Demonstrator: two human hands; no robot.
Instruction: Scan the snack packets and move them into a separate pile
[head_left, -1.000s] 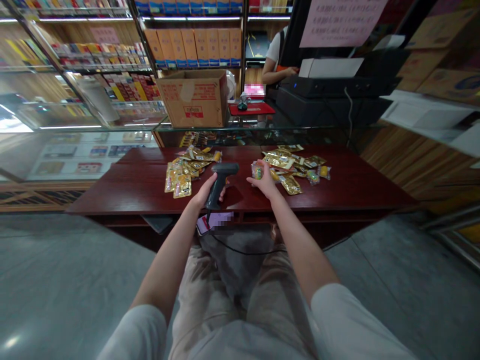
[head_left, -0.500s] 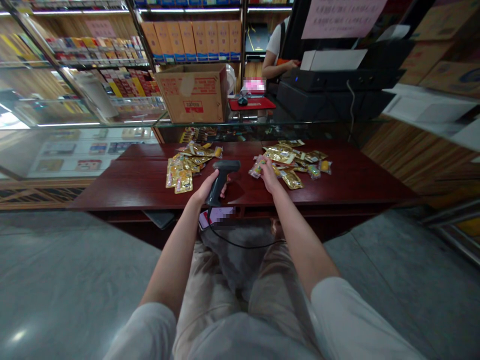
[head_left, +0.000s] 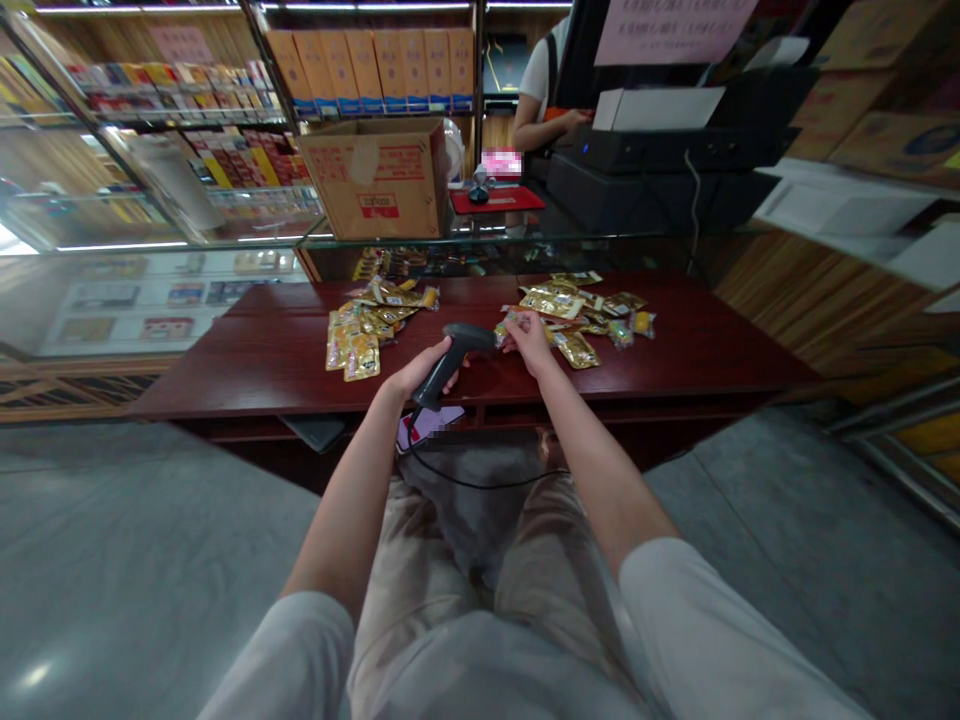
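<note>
My left hand point(head_left: 420, 375) is closed round the handle of a dark handheld barcode scanner point(head_left: 454, 350), whose head points right, close to my right hand. My right hand point(head_left: 529, 340) pinches a small packet point(head_left: 508, 324) at the near edge of the right pile of gold sachets point(head_left: 574, 310). A second pile of gold sachets point(head_left: 367, 325) lies to the left of the scanner. Both piles rest on a dark red wooden table point(head_left: 262, 365). The scanner's black cable point(head_left: 465, 482) hangs down over my lap.
Behind the table stands a glass display counter point(head_left: 165, 270) with a cardboard box point(head_left: 375, 175) on top. Another person's arm point(head_left: 540, 110) is at a black till machine point(head_left: 667, 160) at the back right. Shelves of boxed goods point(head_left: 225, 150) line the rear wall.
My right hand drew the small packet from the right pile toward the scanner's head. The scanner tilted and shifted slightly right. The camera dipped a little.
</note>
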